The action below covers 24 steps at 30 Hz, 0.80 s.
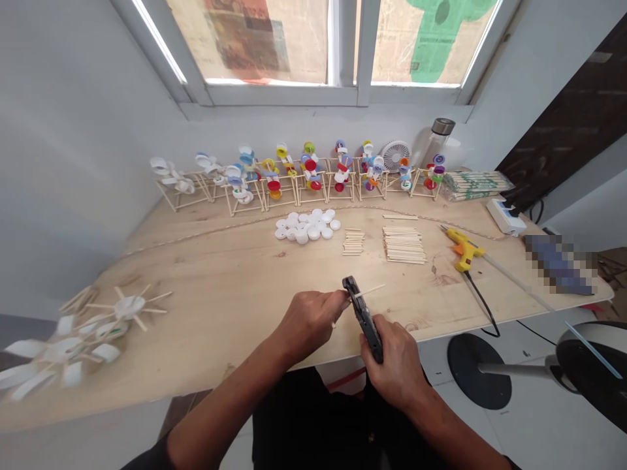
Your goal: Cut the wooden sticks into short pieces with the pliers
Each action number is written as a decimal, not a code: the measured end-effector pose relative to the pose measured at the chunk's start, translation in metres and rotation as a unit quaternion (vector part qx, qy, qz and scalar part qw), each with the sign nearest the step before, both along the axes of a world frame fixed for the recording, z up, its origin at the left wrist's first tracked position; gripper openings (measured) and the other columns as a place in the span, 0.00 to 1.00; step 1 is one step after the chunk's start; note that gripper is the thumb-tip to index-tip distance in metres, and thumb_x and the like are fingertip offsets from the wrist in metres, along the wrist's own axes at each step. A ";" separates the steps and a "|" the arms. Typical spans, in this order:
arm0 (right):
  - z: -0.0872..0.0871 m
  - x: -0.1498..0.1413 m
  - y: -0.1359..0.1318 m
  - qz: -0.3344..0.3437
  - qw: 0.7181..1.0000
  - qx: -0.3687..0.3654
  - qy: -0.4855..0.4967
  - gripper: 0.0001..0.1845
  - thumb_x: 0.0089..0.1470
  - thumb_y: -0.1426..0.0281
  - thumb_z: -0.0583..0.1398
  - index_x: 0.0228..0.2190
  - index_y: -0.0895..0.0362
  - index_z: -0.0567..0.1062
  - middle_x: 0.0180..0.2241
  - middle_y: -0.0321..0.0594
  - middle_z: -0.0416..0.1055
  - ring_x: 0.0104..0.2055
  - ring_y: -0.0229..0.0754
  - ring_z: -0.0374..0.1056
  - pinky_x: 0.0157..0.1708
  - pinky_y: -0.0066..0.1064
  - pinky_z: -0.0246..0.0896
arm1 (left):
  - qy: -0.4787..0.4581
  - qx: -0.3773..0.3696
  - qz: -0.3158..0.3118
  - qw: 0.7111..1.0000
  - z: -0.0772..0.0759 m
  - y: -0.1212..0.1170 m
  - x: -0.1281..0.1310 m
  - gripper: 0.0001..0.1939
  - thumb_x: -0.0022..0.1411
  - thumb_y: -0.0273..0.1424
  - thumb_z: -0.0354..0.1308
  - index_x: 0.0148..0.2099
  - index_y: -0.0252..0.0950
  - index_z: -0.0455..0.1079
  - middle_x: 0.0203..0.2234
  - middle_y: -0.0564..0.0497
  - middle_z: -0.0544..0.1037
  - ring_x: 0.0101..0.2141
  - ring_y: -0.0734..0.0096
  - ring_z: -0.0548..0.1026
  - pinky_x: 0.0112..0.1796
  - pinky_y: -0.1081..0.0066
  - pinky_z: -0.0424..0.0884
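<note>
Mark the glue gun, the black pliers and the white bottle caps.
Glue gun (465,248): head view, yellow body.
Black pliers (369,329): head view, handle.
White bottle caps (306,225): head view, middle of pile.

A pixelated patch (558,264) masks the object at the wooden table's (235,294) right end, a blurred bottle-cap pinwheel (63,352) runs off the left edge, the left hand (308,326) hides part of a craft stick (369,290), and the right hand (394,369) covers the black tool's (367,326) grip.
</note>
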State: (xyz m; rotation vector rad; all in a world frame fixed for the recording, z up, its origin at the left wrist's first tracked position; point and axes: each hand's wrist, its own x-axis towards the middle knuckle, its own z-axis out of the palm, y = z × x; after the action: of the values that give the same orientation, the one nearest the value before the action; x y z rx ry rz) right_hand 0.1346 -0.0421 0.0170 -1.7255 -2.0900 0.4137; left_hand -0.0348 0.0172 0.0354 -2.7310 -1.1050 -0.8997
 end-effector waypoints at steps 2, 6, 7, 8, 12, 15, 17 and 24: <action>-0.001 -0.001 0.003 0.003 1.000 -0.007 -0.001 0.01 0.48 0.72 0.52 0.26 0.55 0.63 0.22 0.36 0.67 0.27 0.42 0.62 0.27 0.30 0.47 | -0.010 -0.040 -0.005 0.999 -0.001 0.002 -0.001 0.09 0.62 0.24 0.43 0.31 0.34 0.60 0.13 0.58 0.64 0.14 0.78 0.61 0.18 0.76 0.52; -0.004 -0.003 0.007 0.008 1.000 -0.014 0.004 0.01 0.48 0.72 0.52 0.26 0.56 0.63 0.23 0.37 0.67 0.27 0.42 0.62 0.27 0.30 0.47 | -0.034 -0.149 -0.016 0.988 0.000 0.006 -0.005 0.10 0.64 0.28 0.41 0.35 0.34 0.62 0.13 0.58 0.63 0.15 0.78 0.62 0.19 0.77 0.53; -0.005 -0.004 0.008 0.010 1.000 -0.017 0.006 0.01 0.48 0.72 0.52 0.26 0.56 0.63 0.23 0.37 0.67 0.27 0.42 0.62 0.27 0.29 0.47 | -0.037 -0.180 -0.020 0.983 0.001 0.007 -0.007 0.10 0.64 0.28 0.40 0.35 0.34 0.62 0.13 0.58 0.63 0.15 0.78 0.61 0.19 0.78 0.53; -0.005 -0.004 0.009 0.012 1.000 -0.021 0.009 0.01 0.48 0.72 0.52 0.26 0.56 0.63 0.23 0.37 0.67 0.28 0.42 0.62 0.27 0.29 0.47 | -0.039 -0.211 -0.023 0.976 0.001 0.009 -0.008 0.10 0.64 0.29 0.40 0.35 0.34 0.62 0.14 0.58 0.63 0.15 0.78 0.61 0.19 0.78 0.54; -0.006 -0.005 0.011 0.016 0.999 -0.044 0.017 0.01 0.47 0.72 0.52 0.27 0.56 0.64 0.24 0.37 0.67 0.28 0.43 0.62 0.28 0.30 0.48 | -0.052 -0.307 -0.044 0.949 0.002 0.017 -0.013 0.12 0.64 0.30 0.39 0.34 0.34 0.63 0.17 0.56 0.66 0.18 0.78 0.64 0.22 0.78 0.59; -0.006 -0.006 0.014 0.013 0.998 -0.060 0.023 0.01 0.47 0.72 0.52 0.26 0.56 0.64 0.25 0.38 0.68 0.29 0.43 0.62 0.29 0.30 0.49 | -0.064 -0.349 -0.064 0.933 0.002 0.023 -0.015 0.13 0.64 0.31 0.39 0.35 0.34 0.64 0.21 0.54 0.69 0.22 0.76 0.68 0.26 0.77 0.63; -0.006 -0.006 0.016 0.011 0.997 -0.067 0.025 0.01 0.47 0.72 0.52 0.26 0.56 0.63 0.24 0.37 0.67 0.28 0.42 0.62 0.28 0.29 0.49 | -0.069 -0.363 -0.069 0.927 0.000 0.027 -0.015 0.13 0.64 0.32 0.39 0.35 0.35 0.64 0.22 0.54 0.71 0.23 0.76 0.69 0.27 0.77 0.64; -0.017 -0.009 0.027 0.001 0.998 -0.058 0.001 0.04 0.47 0.70 0.52 0.23 0.56 0.62 0.20 0.35 0.66 0.23 0.39 0.62 0.24 0.27 0.46 | -0.050 -0.331 -0.027 0.942 -0.012 0.034 -0.012 0.12 0.64 0.30 0.40 0.34 0.35 0.64 0.18 0.54 0.68 0.18 0.76 0.66 0.22 0.77 0.60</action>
State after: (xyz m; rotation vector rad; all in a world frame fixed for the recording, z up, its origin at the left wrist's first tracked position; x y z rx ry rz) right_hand 0.1260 -0.0147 0.0001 -1.7859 -2.1042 0.5464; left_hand -0.0465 0.0511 0.0237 -3.2739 -1.6065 -0.7849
